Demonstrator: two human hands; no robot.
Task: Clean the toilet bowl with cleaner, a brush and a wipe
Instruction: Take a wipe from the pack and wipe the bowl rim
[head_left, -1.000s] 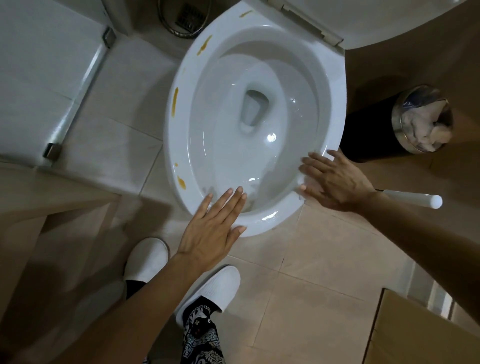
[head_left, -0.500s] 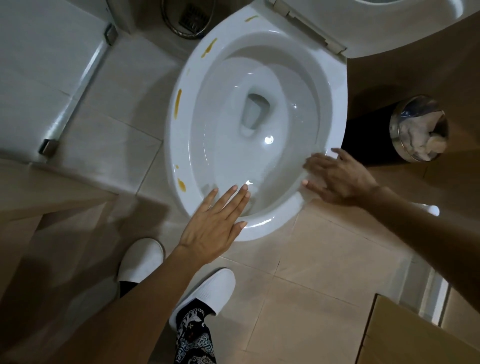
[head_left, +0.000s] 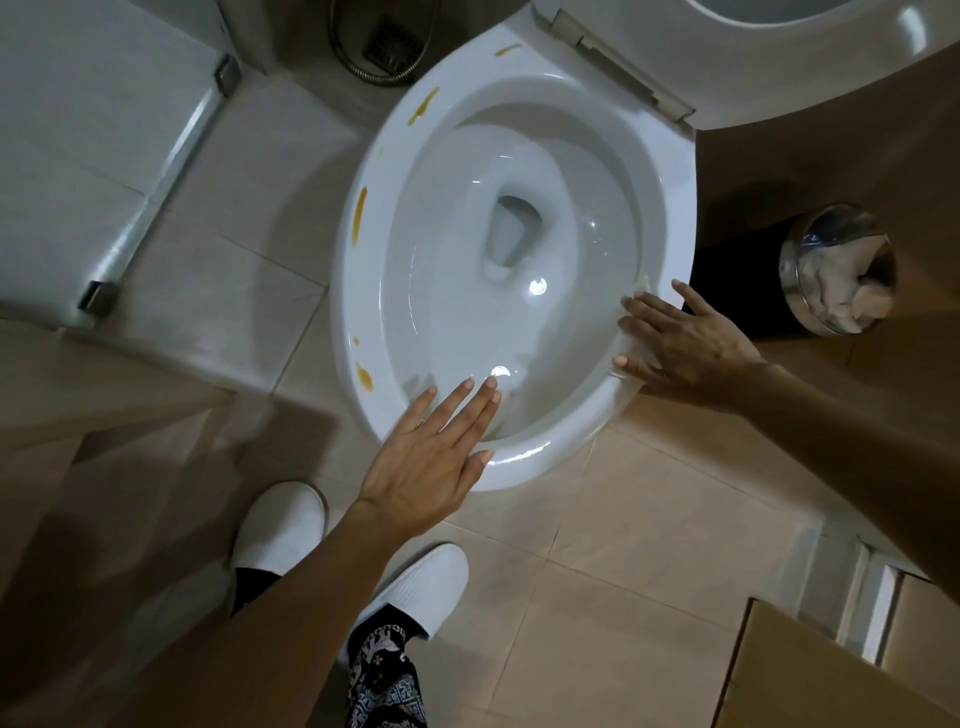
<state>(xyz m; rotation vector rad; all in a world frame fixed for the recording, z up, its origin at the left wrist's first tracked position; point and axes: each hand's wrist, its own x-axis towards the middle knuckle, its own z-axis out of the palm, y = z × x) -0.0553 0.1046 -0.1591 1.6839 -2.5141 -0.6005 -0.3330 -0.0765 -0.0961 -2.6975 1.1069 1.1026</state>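
My left hand (head_left: 434, 457) lies flat, fingers together, on the toilet bowl (head_left: 670, 171) front rim; my right hand (head_left: 685, 348), spread, presses a wipe (head_left: 631, 387) there. Yellow stains (head_left: 359, 214) opposite could get missed.

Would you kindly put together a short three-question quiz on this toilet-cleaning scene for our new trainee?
1. True or false: the toilet bowl rim carries yellow-brown stains on the side nearer the glass door.
2. What lies under the right hand on the rim?
A. a brush
B. a thin pale wipe
C. a cleaner bottle
3. Fill in: the left hand lies over the front rim with its fingers ____.

Key
1. True.
2. B, as far as the frame shows; only its edges peek out.
3. Straight; it holds nothing.
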